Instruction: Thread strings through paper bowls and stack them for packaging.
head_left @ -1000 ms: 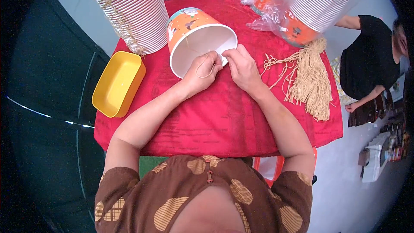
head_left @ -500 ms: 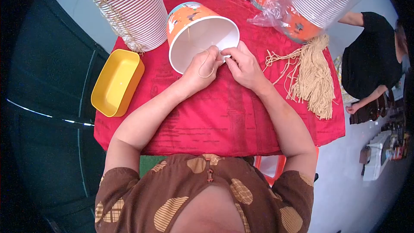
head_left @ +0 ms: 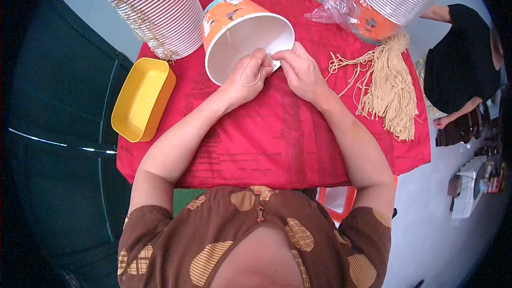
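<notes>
An orange paper bucket [head_left: 234, 26] with a white inside lies on its side on the red tablecloth [head_left: 277, 138], its mouth facing me. My left hand [head_left: 249, 77] pinches the near rim with a loop of tan string [head_left: 246, 72] running over its fingers. My right hand [head_left: 300, 72] holds the same rim from the right, fingertips close to the left hand's.
A tall stack of nested buckets [head_left: 154, 8] leans at the back left. A yellow plastic tray [head_left: 141, 98] sits at the table's left edge. A bundle of tan strings [head_left: 392, 88] lies at the right, below bagged buckets [head_left: 373, 0]. Another person [head_left: 461, 69] stands far right.
The bucket has turned slightly and my hands have shifted along its rim; a loop of string now shows over my left fingers.
</notes>
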Motion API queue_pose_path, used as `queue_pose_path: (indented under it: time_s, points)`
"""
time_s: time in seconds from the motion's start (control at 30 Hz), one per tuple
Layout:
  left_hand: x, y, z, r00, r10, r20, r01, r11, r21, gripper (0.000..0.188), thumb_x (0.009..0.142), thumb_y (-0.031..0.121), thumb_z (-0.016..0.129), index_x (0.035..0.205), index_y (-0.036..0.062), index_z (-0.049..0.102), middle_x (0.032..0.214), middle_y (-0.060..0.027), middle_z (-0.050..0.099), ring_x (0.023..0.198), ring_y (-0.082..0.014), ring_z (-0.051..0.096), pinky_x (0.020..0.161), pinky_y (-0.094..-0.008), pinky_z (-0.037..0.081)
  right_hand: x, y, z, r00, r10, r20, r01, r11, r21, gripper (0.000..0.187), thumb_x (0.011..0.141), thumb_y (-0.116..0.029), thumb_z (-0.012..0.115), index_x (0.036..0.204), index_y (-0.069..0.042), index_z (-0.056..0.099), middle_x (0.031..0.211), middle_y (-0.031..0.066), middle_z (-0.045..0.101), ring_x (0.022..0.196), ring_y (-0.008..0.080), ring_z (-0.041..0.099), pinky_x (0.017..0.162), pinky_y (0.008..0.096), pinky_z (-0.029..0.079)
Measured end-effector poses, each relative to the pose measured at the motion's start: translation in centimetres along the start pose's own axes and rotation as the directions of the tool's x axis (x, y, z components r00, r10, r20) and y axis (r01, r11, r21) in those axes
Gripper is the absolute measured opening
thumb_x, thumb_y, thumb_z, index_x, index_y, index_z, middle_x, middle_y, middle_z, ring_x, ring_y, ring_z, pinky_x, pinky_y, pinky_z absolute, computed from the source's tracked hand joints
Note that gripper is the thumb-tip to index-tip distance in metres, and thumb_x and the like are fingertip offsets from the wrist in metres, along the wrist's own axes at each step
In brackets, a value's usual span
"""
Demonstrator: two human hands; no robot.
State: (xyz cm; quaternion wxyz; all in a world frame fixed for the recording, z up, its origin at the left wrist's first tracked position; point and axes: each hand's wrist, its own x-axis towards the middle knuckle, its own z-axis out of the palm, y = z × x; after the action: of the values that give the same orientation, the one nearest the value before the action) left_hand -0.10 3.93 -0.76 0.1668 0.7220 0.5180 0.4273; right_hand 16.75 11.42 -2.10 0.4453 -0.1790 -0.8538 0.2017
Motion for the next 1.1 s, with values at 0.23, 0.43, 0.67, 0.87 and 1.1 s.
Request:
queue_pose_path:
  time_s: [0.23,0.43,0.67,0.87,1.1]
  points:
    - [0.3,0.4,-0.2,0.991,-0.128,0.026,0.129,0.99,-0.052,0.014,0.088,0.005,0.061,0.082,0.0016,0.048,0.069,-0.0088,0.054,0.064,-0.0179,0.053,0.06,-0.0333,0.045,-0.2,-0.1,-0.2,0.999,0.029,0.021,-0.029,1.0,0.01,0.014,0.084,-0.003,0.058,0.098,-0.001,0.061,0.092,0.0201,0.054,0.085,0.0383,0.058,0.075,0.0438,0.048]
    - [0.0,0.1,-0.3,0.994,-0.109,0.023,0.109,0.994,-0.002,0.014,0.089,0.006,0.06,0.082,0.0021,0.049,0.071,-0.0094,0.056,0.065,-0.0179,0.053,0.06,-0.0336,0.044,-0.2,-0.7,0.0,0.993,0.104,0.06,-0.106,0.994,0.037,0.017,0.08,-0.006,0.063,0.097,-0.003,0.062,0.092,0.0193,0.053,0.086,0.0377,0.059,0.075,0.0439,0.049]
    - [0.2,0.0,-0.3,0.994,-0.1,0.048,0.1,0.995,0.007,0.013,0.088,0.006,0.061,0.083,0.002,0.05,0.072,-0.0104,0.056,0.068,-0.0194,0.055,0.062,-0.0348,0.045,-0.2,-0.8,0.3,0.991,0.13,0.042,-0.132,0.99,0.052,0.015,0.081,-0.008,0.063,0.095,-0.004,0.062,0.093,0.0196,0.054,0.086,0.0379,0.059,0.075,0.0439,0.049]
    - [0.2,-0.4,-0.2,0.997,-0.065,0.029,0.064,0.997,0.033,0.012,0.088,0.006,0.062,0.083,0.0019,0.052,0.073,-0.0091,0.057,0.067,-0.0171,0.056,0.061,-0.033,0.045,-0.2,-0.5,0.6,0.99,0.134,0.047,-0.134,0.991,0.002,0.009,0.083,-0.009,0.062,0.089,-0.002,0.062,0.092,0.0207,0.055,0.085,0.0379,0.059,0.075,0.0446,0.049]
    - [0.7,-0.7,-0.7,0.935,-0.317,0.16,0.35,0.898,-0.266,0.009,0.089,0.003,0.058,0.082,0.003,0.053,0.074,-0.0026,0.058,0.065,-0.0093,0.053,0.058,-0.0245,0.044,-0.3,-0.4,0.6,0.984,0.171,0.057,-0.175,0.981,0.085,0.007,0.083,-0.007,0.061,0.086,-0.001,0.062,0.09,0.0193,0.053,0.084,0.0358,0.058,0.075,0.0422,0.049]
